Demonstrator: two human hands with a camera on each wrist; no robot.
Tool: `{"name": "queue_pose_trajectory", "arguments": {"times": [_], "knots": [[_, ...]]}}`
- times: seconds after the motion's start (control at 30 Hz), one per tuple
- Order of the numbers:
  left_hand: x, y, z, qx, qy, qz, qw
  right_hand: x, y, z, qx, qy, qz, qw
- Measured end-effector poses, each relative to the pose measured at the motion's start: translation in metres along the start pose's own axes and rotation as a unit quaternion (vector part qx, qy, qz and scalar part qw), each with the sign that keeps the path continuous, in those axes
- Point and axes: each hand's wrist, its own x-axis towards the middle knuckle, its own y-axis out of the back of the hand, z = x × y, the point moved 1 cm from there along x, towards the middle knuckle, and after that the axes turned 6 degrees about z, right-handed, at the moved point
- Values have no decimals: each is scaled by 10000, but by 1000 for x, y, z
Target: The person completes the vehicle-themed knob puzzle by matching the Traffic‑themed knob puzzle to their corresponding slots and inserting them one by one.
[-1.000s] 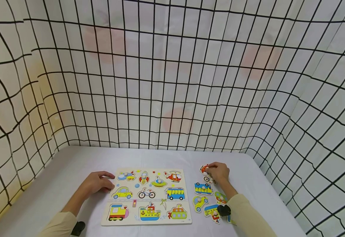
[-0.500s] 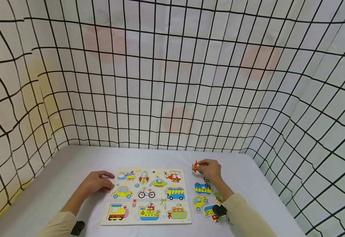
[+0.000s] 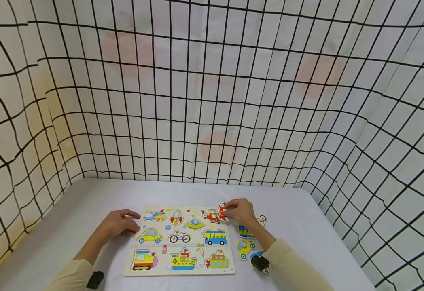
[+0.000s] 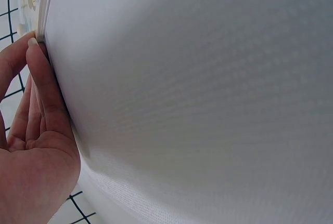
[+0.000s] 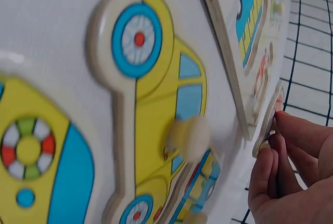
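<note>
My right hand [image 3: 242,211] pinches a red helicopter puzzle piece [image 3: 221,211] between thumb and fingers. The piece stands on edge and overlaps the right side of the helicopter slot [image 3: 210,216] on the wooden puzzle board [image 3: 164,266]. In the right wrist view, the helicopter piece [image 5: 269,120] appears edge-on beside the board's edge [image 5: 221,42]. My left hand [image 3: 116,223] rests at the board's left edge, fingers loosely extended. The left wrist view has its thumb and a fingertip touching the board edge [image 4: 46,5]. Knobbed plane [image 3: 155,215], rocket [image 3: 177,218] and saucer pieces [image 3: 195,222] sit in the top row.
Right of the board lie a yellow car piece [image 3: 244,249], an upside-down blue bus piece [image 3: 246,231], a bicycle piece [image 3: 261,220] and a ship piece [image 3: 257,255], partly hidden by my right arm. Black-lined netting [image 3: 193,133] encloses the white table [image 3: 99,194].
My right hand has carried the helicopter piece left, from among the loose pieces to the board's upper right corner. The left hand has stayed in place.
</note>
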Motion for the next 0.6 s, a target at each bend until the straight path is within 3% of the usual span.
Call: {"name": "queue_pose_trajectory", "arguments": {"times": [0.27,0.6], "knots": [[0,0,0,-19,50,39,10000,-7,-14,-15,-125,173,-350,9992],[-4,0,2,-42,-15,71,10000,-12,-27,-19,95,-72,-639,9979]]}}
